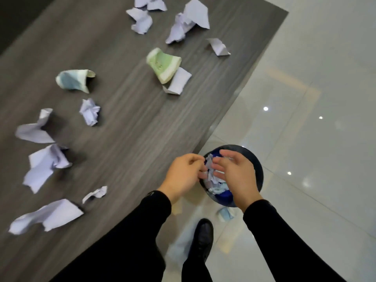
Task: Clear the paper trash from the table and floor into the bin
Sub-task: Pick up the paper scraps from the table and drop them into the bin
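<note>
My left hand (186,176) and my right hand (237,177) are side by side over the round dark bin (258,167), which stands on the floor at the table's near corner. A crumpled white paper (210,166) sits between my fingertips; my left fingers curl onto it, while my right fingers are spread beside it. The bin holds white and pale blue paper scraps (218,187). Several crumpled white sheets lie on the dark wood table (132,123), such as a tight ball (90,111) and a flat torn sheet (48,215). A pale blue scrap (225,213) lies on the floor beside the bin.
A crushed green paper cup (163,65) and a crushed blue-green cup (74,80) lie on the table. More white paper (188,21) lies toward the far end. My black shoe (203,237) stands on the glossy white tile floor (305,139).
</note>
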A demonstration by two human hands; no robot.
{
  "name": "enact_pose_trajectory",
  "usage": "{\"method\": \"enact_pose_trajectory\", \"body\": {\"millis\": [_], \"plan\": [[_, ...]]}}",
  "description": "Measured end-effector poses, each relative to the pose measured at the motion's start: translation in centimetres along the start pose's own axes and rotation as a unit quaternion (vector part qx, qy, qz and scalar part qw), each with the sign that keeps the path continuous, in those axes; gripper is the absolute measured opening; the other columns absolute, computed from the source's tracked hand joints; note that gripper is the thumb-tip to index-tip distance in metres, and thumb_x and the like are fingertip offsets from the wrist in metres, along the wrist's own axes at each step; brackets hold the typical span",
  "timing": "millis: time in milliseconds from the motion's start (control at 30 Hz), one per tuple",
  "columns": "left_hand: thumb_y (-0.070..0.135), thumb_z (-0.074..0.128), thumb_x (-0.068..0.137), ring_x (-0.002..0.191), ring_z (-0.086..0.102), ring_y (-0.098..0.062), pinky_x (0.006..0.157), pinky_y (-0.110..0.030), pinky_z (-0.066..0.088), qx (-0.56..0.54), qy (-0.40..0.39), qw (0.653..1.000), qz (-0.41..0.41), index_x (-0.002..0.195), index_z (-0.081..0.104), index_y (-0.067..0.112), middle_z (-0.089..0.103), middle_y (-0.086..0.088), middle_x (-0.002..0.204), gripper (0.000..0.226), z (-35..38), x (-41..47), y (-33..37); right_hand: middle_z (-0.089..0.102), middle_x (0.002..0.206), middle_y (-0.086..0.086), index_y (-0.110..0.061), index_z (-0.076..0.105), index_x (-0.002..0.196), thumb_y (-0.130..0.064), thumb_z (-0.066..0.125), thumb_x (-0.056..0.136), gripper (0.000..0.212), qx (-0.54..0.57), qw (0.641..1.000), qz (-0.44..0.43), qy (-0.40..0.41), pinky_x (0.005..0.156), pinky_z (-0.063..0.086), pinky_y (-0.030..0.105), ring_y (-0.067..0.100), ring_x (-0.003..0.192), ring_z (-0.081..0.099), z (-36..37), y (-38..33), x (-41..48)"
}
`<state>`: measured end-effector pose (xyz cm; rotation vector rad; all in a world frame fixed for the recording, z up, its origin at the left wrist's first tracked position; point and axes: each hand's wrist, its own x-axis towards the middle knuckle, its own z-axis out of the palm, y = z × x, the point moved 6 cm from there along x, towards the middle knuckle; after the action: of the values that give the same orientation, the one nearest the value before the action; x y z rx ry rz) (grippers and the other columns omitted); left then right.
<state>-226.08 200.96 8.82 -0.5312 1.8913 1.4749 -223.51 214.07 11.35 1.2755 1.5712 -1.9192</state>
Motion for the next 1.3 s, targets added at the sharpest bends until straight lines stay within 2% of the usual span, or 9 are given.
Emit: {"method": "enact_pose_trajectory", "body": {"millis": [333, 500, 600, 733, 800, 933, 1100, 1233, 1300], "plan": [[0.0, 0.053, 0.084, 0.052, 0.059, -0.006, 0.054, -0.017, 0.047, -0.064, 0.157, 0.984, 0.048, 0.075, 0.061, 0.023, 0.066, 0.0, 0.069, 0.026, -15.9, -7.9, 0.3, 0.061, 0.071, 0.007, -0.014, 0.061, 0.092, 0.003, 0.054, 0.083, 0.02, -0.226, 0.958, -0.147, -0.099, 0.07, 0.051, 0.038, 0.019, 0.062, 0.058, 12.9, 0.0, -6.1], [0.01, 0.058, 0.084, 0.077, 0.063, -0.019, 0.068, -0.025, 0.045, 0.072, 0.278, 0.958, -0.005, 0.086, 0.064, 0.023, 0.067, -0.001, 0.079, 0.014, -26.3, -12.8, -5.3, 0.063, 0.105, 0.005, -0.019, 0.063, 0.118, -0.019, 0.067, 0.079, 0.039, -0.442, 0.856, -0.207, -0.171, 0.088, 0.05, 0.033, 0.023, 0.096, 0.064, 21.0, 5.7, -8.9], [0.019, 0.066, 0.078, 0.105, 0.055, -0.027, 0.09, -0.03, 0.039, 0.242, 0.342, 0.908, 0.0, 0.103, 0.069, 0.021, 0.066, -0.006, 0.113, 0.025, -29.6, -15.0, -8.0, 0.049, 0.122, 0.007, -0.023, 0.06, 0.124, -0.026, 0.07, 0.076, 0.048, -0.546, 0.781, -0.256, -0.165, 0.095, 0.046, 0.033, 0.025, 0.113, 0.052, 24.1, 8.2, -9.6], [0.051, 0.065, 0.076, 0.139, 0.019, -0.029, 0.113, -0.04, 0.016, 0.378, 0.231, 0.897, 0.009, 0.129, 0.053, 0.035, 0.026, -0.008, 0.154, 0.057, -28.4, -13.4, -10.8, 0.05, 0.114, 0.011, -0.013, 0.067, 0.104, -0.019, 0.064, 0.081, 0.023, -0.623, 0.699, -0.319, -0.148, 0.09, 0.042, 0.034, 0.031, 0.107, 0.051, 25.9, 8.8, -8.8], [0.044, 0.058, 0.084, 0.141, 0.017, -0.027, 0.114, -0.041, 0.017, 0.413, 0.216, 0.885, 0.014, 0.131, 0.05, 0.034, 0.023, -0.008, 0.155, 0.048, -27.5, -12.6, -11.7, 0.055, 0.107, 0.015, -0.007, 0.067, 0.096, -0.019, 0.061, 0.086, 0.017, -0.64, 0.683, -0.321, -0.148, 0.084, 0.041, 0.035, 0.034, 0.1, 0.056, 26.2, 8.5, -8.2], [-0.002, 0.051, 0.081, 0.106, 0.055, -0.033, 0.083, -0.035, 0.037, 0.301, 0.317, 0.897, 0.061, 0.103, 0.065, 0.012, 0.065, -0.012, 0.111, 0.029, -28.9, -12.8, -11.5, 0.065, 0.091, 0.01, -0.015, 0.058, 0.089, -0.008, 0.049, 0.09, 0.011, -0.557, 0.761, -0.295, -0.155, 0.073, 0.041, 0.028, 0.029, 0.088, 0.062, 26.4, 7.0, -7.8], [0.003, 0.041, 0.086, 0.079, 0.057, -0.028, 0.062, -0.024, 0.035, 0.025, 0.419, 0.908, 0.021, 0.087, 0.056, 0.02, 0.062, 0.005, 0.076, 0.023, -32.9, -13.6, -9.8, 0.057, 0.09, 0.007, -0.018, 0.051, 0.099, -0.011, 0.039, 0.091, 0.017, -0.403, 0.867, -0.277, -0.093, 0.081, 0.042, 0.033, 0.024, 0.087, 0.056, 27.2, 3.7, -7.9], [0.04, 0.047, 0.087, 0.1, 0.061, -0.032, 0.074, -0.031, 0.04, 0.068, 0.374, 0.925, -0.005, 0.111, 0.058, 0.024, 0.07, -0.006, 0.104, 0.031, -34.2, -11.5, -6.7, 0.053, 0.099, -0.006, -0.021, 0.045, 0.13, -0.047, 0.056, 0.084, 0.054, -0.393, 0.88, -0.236, -0.123, 0.081, 0.035, 0.025, 0.011, 0.093, 0.051, 30.6, 2.6, -8.3], [0.052, 0.054, 0.081, 0.104, 0.06, -0.031, 0.075, -0.029, 0.04, 0.169, 0.297, 0.939, -0.038, 0.116, 0.057, 0.024, 0.069, -0.004, 0.109, 0.045, -33.5, -9.6, -6.2, 0.061, 0.094, -0.007, -0.017, 0.054, 0.122, -0.041, 0.06, 0.084, 0.045, -0.421, 0.865, -0.22, -0.163, 0.077, 0.037, 0.024, 0.013, 0.09, 0.056, 32.5, 3.0, -8.2]]}}
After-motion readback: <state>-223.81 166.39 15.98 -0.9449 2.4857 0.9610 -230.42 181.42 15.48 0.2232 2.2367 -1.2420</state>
